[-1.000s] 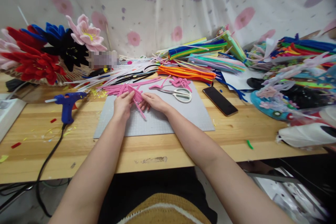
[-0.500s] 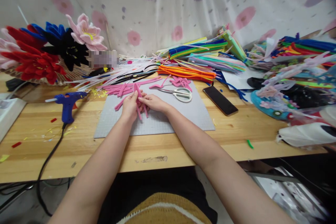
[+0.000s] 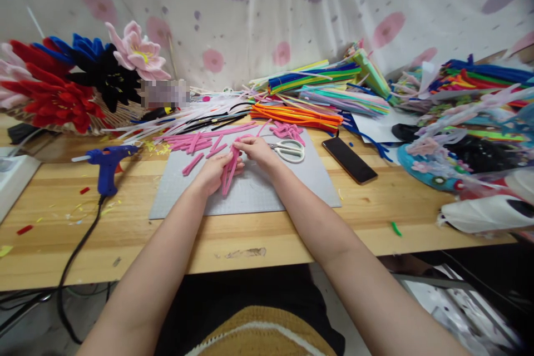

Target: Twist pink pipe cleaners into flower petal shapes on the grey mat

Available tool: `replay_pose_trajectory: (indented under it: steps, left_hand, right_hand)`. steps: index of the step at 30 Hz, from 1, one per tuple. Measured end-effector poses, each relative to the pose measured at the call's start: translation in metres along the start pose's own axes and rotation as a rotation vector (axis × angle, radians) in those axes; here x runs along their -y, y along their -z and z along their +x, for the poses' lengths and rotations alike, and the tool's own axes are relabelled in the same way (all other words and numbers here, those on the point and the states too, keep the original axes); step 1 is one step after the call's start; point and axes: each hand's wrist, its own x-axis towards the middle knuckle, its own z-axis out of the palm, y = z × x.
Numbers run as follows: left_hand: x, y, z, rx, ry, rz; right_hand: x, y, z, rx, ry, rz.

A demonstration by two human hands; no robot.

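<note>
Pink pipe cleaners (image 3: 227,179), bent to a narrow point at the lower end, are held between my two hands above the grey cutting mat (image 3: 267,200). My left hand (image 3: 213,172) is closed round their middle. Higher up, the fingers of my right hand (image 3: 255,150) pinch the top end. Behind and left of my hands lie more pink pipe cleaner pieces (image 3: 192,163) on the mat. White-handled scissors (image 3: 291,150) rest just right of my right hand, their blades partly hidden by it. A curled pink bunch (image 3: 287,132) lies behind the scissors.
A blue glue gun (image 3: 109,169) with a black cord stands at left. Fuzzy flowers (image 3: 62,97) fill the back left. Bundles of coloured pipe cleaners (image 3: 296,117) line the back. A phone (image 3: 349,160) lies right of the mat, with bagged craft pieces (image 3: 442,161) beyond.
My right hand has risen and moved right, up to the top of the pink pipe cleaners. My left hand has shifted slightly right and turned. The lower ends, formerly spread, now come together.
</note>
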Motion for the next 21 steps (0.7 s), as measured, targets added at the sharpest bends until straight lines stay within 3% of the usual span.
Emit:
replay_pose_trajectory:
  steps: [4,8,11,16,18,21]
  left_hand:
    - [-0.003,0.001,-0.002,0.081,0.071,-0.007]
    - [-0.004,0.002,-0.004,0.106,0.115,-0.004]
    - [-0.003,0.002,-0.004,0.077,0.129,-0.002]
    - [-0.002,0.002,-0.003,0.024,0.118,-0.006]
    - [-0.003,0.001,-0.003,0.021,0.122,-0.006]
    - [-0.004,0.000,-0.004,0.035,0.127,0.011]
  right_hand:
    - [0.000,0.002,0.003,-0.130,0.002,0.101]
    - [0.001,0.002,0.004,-0.153,-0.016,0.173]
    - [0.000,0.003,0.002,-0.072,-0.030,0.198]
    - [0.002,0.010,-0.004,0.231,-0.099,0.158]
    - [0.002,0.012,-0.005,0.260,-0.092,0.136]
    - [0.003,0.010,-0.004,0.191,-0.035,0.091]
